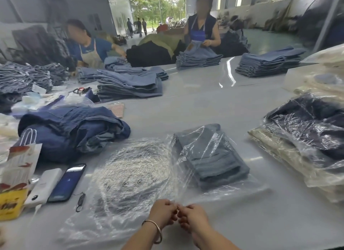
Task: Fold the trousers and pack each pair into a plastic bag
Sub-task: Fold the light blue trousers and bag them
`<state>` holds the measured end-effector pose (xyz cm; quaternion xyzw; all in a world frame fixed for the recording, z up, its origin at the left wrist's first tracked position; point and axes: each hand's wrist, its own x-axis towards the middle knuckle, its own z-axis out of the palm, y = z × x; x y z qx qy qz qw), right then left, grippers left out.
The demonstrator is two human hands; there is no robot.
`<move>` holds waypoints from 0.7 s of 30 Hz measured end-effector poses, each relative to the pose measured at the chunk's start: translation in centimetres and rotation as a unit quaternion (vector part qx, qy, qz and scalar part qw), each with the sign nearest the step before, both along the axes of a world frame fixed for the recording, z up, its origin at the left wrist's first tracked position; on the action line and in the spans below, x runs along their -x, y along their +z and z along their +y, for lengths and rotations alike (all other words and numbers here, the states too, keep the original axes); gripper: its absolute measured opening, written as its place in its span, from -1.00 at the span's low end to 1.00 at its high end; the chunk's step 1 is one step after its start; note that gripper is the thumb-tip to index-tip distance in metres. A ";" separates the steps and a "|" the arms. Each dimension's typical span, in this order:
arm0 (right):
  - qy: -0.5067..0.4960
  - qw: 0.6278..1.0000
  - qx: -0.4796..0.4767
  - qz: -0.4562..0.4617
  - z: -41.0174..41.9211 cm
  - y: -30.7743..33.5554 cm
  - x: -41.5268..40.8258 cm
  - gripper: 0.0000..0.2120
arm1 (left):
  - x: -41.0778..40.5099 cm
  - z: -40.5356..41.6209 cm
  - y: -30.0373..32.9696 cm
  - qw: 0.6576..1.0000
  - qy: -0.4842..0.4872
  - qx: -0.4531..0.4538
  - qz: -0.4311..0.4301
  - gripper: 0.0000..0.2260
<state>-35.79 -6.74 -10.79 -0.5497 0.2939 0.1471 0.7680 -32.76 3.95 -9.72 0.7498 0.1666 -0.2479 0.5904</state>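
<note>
A folded pair of grey-blue trousers [212, 156] lies inside a clear plastic bag [232, 188] in front of me, a little right of centre. My left hand [162, 213] and my right hand [192, 217] meet at the bag's near edge, fingers curled, both pinching the plastic film. To the left lies a stack of empty clear bags [130, 177]. A heap of dark blue unfolded trousers [74, 130] sits further left.
Packed bags of dark and cream trousers [307, 143] pile up at the right. A phone [68, 182], a white power bank [43, 186] and a paper bag [18, 168] lie at the left. Stacks of folded jeans [130, 86] and two workers stand across the grey table [204, 104].
</note>
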 end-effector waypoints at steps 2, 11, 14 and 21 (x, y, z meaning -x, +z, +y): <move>-0.002 1.000 0.026 -0.001 0.1 0.0 0.1 -0.81 | 0.0 0.1 -0.3 1.000 -0.017 -0.013 -0.007 -0.76; -0.083 0.994 0.060 0.036 -2.8 -0.2 -0.2 -0.82 | -0.1 0.7 -1.5 0.994 -0.051 -0.067 -0.075 -0.71; -0.108 0.989 0.095 0.041 -6.0 0.0 -0.5 -0.79 | -0.3 1.1 -1.4 0.993 -0.050 -0.069 -0.079 -0.75; -0.189 0.970 0.144 0.051 -14.7 0.6 -1.4 -0.78 | -0.6 2.0 -0.9 0.991 -0.052 -0.084 -0.087 -0.76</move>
